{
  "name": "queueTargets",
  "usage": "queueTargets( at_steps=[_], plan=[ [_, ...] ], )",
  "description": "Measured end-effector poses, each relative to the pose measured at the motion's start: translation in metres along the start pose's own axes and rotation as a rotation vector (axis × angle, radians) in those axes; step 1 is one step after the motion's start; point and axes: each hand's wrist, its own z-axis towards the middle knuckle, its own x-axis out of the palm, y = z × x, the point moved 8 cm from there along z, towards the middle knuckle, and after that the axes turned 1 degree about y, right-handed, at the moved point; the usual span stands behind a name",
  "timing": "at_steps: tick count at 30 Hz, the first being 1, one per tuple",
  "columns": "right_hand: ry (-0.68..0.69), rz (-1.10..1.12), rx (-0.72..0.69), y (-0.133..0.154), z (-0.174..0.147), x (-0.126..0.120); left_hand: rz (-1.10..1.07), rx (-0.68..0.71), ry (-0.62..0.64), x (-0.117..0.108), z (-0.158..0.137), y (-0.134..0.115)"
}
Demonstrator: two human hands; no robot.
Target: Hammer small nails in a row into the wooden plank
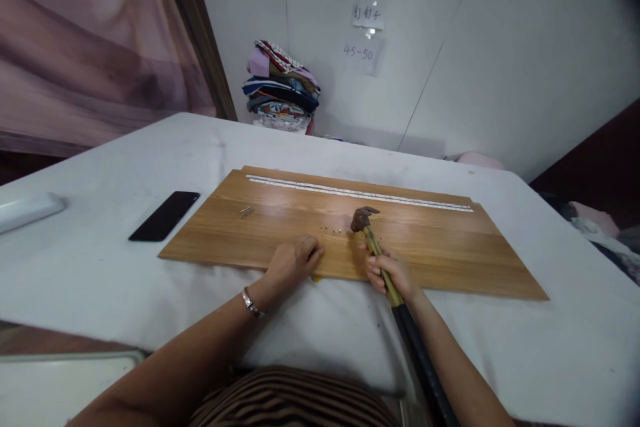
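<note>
Rust-brown at its head (361, 219), the hammer (393, 293) looks stiff and top-heavy, best held along its black grip (416, 343); the right hand (399, 271) wraps its shaft above the board (450, 253), contact unclear; the left hand (295, 257) curls loosely.

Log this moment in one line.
left hand: curled at board's edge; right hand: gripping hammer; hammer head: over board, contact unclear; nails: loose, board's left; phone: left of board

white tbl (100, 287): wood bd (295, 210) mid, blk phone (165, 216) near bd's l. end, white obj (31, 210) far l.
</note>
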Motion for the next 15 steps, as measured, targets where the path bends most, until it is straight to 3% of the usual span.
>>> queueTargets(
  at_steps=[15],
  plan=[
    [0.004, -0.013, 0.039, -0.0034, 0.0026, -0.0001, -0.022, -0.036, -0.017, -0.0045, -0.0002, 0.0001]
  ],
)
